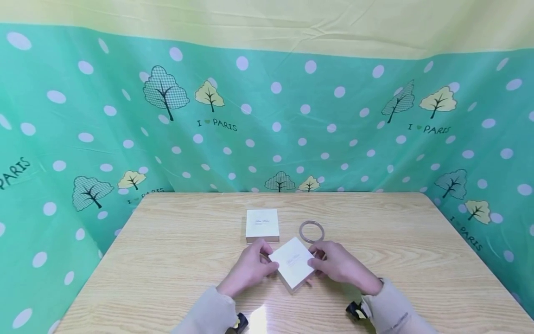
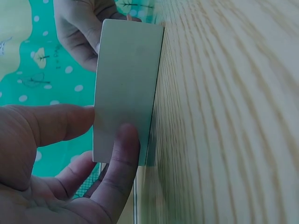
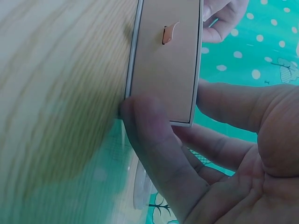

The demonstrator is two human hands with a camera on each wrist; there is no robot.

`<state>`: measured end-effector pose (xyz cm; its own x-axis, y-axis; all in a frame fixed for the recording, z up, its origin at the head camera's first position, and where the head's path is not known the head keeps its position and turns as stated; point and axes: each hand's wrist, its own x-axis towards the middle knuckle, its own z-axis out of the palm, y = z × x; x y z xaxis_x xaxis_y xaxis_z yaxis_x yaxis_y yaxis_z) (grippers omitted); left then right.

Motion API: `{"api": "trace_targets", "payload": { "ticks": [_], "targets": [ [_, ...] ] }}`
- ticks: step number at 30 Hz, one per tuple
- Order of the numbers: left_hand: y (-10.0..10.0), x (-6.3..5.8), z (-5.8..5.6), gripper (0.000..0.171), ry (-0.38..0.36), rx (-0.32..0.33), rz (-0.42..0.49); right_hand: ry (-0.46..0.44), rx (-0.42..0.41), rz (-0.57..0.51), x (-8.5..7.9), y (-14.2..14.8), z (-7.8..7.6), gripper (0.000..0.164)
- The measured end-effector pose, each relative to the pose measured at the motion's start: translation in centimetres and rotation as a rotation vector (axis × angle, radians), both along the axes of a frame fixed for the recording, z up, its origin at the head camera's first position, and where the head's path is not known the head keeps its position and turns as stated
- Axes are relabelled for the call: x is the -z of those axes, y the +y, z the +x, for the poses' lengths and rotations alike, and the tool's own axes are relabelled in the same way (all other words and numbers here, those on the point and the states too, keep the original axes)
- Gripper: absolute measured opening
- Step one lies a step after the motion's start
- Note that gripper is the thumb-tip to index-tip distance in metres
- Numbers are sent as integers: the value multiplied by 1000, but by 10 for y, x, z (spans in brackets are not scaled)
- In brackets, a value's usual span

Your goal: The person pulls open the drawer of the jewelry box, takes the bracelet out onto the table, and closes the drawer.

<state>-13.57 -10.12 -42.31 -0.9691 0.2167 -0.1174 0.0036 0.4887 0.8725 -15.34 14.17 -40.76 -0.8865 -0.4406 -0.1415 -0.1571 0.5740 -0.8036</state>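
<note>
Both hands hold a small white drawer box (image 1: 292, 260) with faint script on its lid, turned cornerwise close over the wooden tabletop. My left hand (image 1: 251, 267) grips its left corner, the thumb by the top edge and a finger against the plain side wall (image 2: 126, 79). My right hand (image 1: 339, 263) grips the right corner, a finger curled over the end of the tan drawer front (image 3: 163, 74). A small pinkish ribbon tab (image 3: 169, 33) sticks out of that front. The drawer sits in its sleeve.
A matching white box (image 1: 262, 223) lies behind, just beyond my left hand. Beyond my right fingers rests a greyish bangle (image 1: 312, 221). A green dotted curtain (image 1: 275, 111) hangs along the back and sides of the wooden table (image 1: 179, 241).
</note>
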Motion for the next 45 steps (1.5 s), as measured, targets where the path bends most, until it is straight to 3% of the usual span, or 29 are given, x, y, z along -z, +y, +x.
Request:
{"api": "trace_targets", "payload": {
  "ticks": [10, 45],
  "targets": [
    [-5, 2, 1, 28, 8, 33, 29, 16, 26, 25, -1, -3, 1, 12],
    [-21, 4, 3, 26, -86, 62, 113, 61, -17, 62, 1, -14, -2, 13]
  ]
}}
